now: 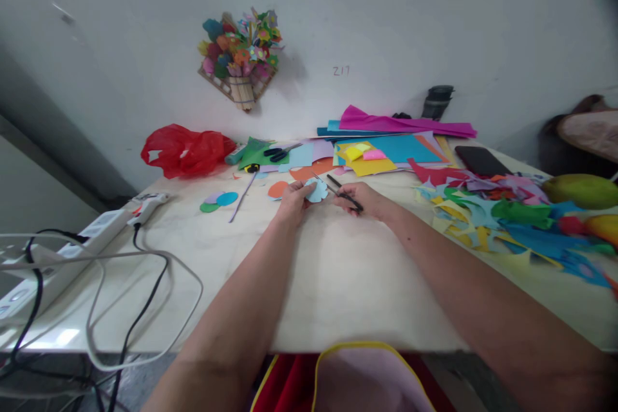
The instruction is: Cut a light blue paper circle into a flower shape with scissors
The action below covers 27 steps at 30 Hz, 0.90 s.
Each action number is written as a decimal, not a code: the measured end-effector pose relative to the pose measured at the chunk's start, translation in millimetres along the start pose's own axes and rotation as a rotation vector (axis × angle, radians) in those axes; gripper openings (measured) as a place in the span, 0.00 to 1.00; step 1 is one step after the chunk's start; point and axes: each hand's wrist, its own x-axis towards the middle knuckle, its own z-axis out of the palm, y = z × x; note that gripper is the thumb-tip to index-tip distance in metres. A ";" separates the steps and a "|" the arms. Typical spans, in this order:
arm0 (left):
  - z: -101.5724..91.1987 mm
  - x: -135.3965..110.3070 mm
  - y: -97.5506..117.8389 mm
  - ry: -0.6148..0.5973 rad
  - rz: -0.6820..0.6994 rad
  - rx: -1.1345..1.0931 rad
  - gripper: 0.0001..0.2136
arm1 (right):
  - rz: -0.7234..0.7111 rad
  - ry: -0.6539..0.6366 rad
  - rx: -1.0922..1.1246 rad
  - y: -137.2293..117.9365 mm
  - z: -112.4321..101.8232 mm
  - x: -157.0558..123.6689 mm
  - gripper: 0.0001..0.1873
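Between thumb and fingers, my left hand point(293, 201) pinches a light blue paper flower point(317, 190) with a scalloped edge. My right hand point(360, 198) is closed round a pair of scissors point(348, 198) with dark handles, its blades pointing left at the flower's right edge. Whether the blades touch the paper is hard to make out. Just left of my left hand lies an orange paper circle point(277, 190). Farther left are a blue paper circle point(226, 198), a green one point(209, 208) and a purple one partly covered. A thin purple strip point(243, 197) lies between them and my hand.
Coloured paper sheets point(386, 148), second scissors point(277, 154) and a red plastic bag point(186, 149) lie along the back. Paper scraps point(483, 206), a dark phone point(483, 161) and fruit point(579, 190) are at right. A power strip point(96, 232) with loose cables point(167, 257) occupies the left.
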 end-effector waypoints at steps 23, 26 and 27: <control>-1.8 2.0 0.3 0.056 0.001 0.032 0.11 | 0.038 0.014 0.028 -6.6 3.3 -2.7 0.13; -2.0 1.1 0.7 0.039 0.002 0.039 0.12 | 0.038 0.012 0.013 -5.4 2.7 -2.0 0.13; -2.0 0.7 0.8 0.036 0.003 0.041 0.13 | 0.033 0.011 0.006 -4.6 2.2 -1.6 0.13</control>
